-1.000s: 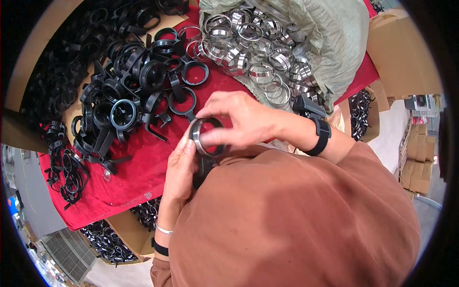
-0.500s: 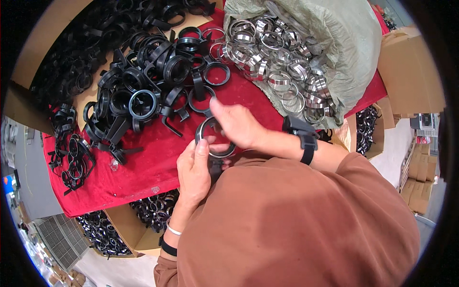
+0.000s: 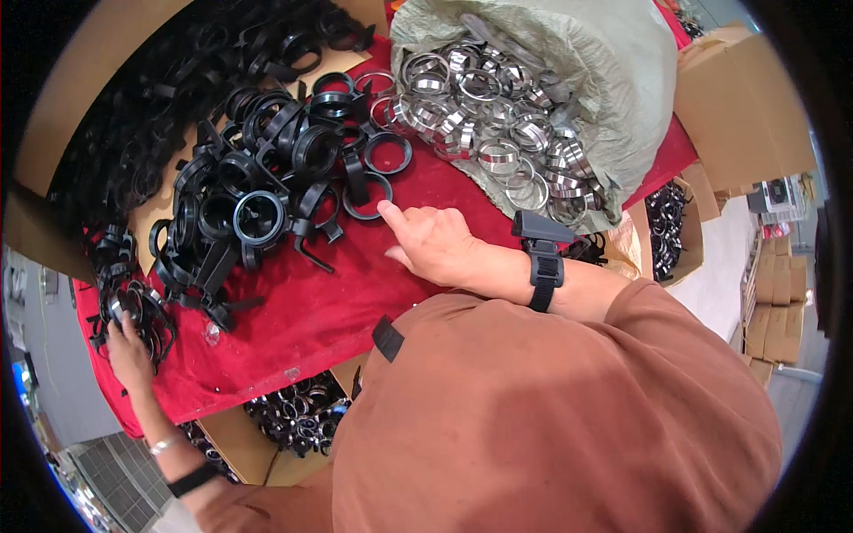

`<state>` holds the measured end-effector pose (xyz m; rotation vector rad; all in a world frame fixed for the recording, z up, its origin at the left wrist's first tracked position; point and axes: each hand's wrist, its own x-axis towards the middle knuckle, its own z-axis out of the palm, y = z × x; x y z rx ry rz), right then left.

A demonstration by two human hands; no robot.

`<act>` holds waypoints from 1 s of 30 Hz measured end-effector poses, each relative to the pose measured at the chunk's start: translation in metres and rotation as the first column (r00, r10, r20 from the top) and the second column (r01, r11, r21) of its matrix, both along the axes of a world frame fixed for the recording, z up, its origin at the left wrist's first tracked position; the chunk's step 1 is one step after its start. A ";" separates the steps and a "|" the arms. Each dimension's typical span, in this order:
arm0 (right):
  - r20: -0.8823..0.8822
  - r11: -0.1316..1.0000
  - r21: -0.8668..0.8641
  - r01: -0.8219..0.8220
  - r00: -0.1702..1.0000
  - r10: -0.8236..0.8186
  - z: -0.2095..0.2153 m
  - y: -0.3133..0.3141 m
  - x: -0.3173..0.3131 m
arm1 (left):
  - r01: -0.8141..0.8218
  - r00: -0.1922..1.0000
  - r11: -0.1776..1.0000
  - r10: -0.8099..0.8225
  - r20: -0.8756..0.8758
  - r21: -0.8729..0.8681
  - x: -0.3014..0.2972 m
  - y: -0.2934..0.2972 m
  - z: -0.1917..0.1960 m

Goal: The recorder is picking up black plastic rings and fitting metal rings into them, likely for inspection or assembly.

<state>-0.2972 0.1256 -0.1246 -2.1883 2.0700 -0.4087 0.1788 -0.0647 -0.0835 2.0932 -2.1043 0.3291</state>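
Note:
My left hand (image 3: 131,357) reaches to the table's left edge, its fingertips at a small heap of black rings with silver liners (image 3: 153,324). A black ring with a bright metal edge (image 3: 115,308) is at those fingertips; the grip on it is partly hidden. Over the red cloth, my right hand (image 3: 433,243) is open and holds nothing, thumb and forefinger apart. Just beyond its forefinger lies a black ring (image 3: 368,197). A large pile of black rings with handles (image 3: 258,164) spreads to the left of it.
A pale woven sack (image 3: 635,98) spills loose shiny metal rings (image 3: 498,155) at the back right. A cardboard box (image 3: 133,35) of black parts stands at the far left. Below the red cloth (image 3: 267,346) are boxes with more rings (image 3: 298,413). Another carton (image 3: 751,115) stands at right.
My left hand has swung from the middle to the left heap with the black ring. My right hand has come off that ring and stays over the cloth. The view has shifted slightly.

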 end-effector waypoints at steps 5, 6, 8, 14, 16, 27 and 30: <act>-0.307 0.974 0.228 -0.001 0.949 0.073 0.005 -0.011 -0.026 | -0.284 0.916 0.953 0.302 0.265 -0.104 -0.019 -0.035 0.017; -0.305 0.980 0.194 -0.050 0.946 0.108 0.001 -0.011 -0.031 | -0.310 0.901 0.926 0.358 0.243 -0.216 -0.030 -0.035 0.026; -0.318 0.985 0.168 -0.049 0.943 0.101 -0.002 -0.010 -0.037 | 0.010 0.993 0.918 -0.055 -0.104 -0.396 -0.041 -0.042 0.016; -0.371 0.953 0.284 -0.105 0.905 0.210 -0.010 -0.014 -0.039 | 0.640 -0.002 0.669 0.492 -0.870 0.377 -0.271 0.148 -0.042; -0.365 0.973 0.200 -0.113 0.913 0.181 -0.030 -0.012 -0.044 | 0.744 -0.113 0.512 0.730 -0.674 0.430 -0.309 0.163 -0.064; 0.076 0.992 -0.035 -0.119 0.990 0.121 -0.039 -0.007 -0.051 | 0.817 -0.274 0.432 0.873 -0.403 0.382 -0.365 0.146 -0.102; 0.684 0.968 0.049 -0.248 0.714 0.148 -0.026 0.016 -0.050 | 0.788 -0.399 0.520 0.839 -0.370 0.330 -0.377 0.147 -0.088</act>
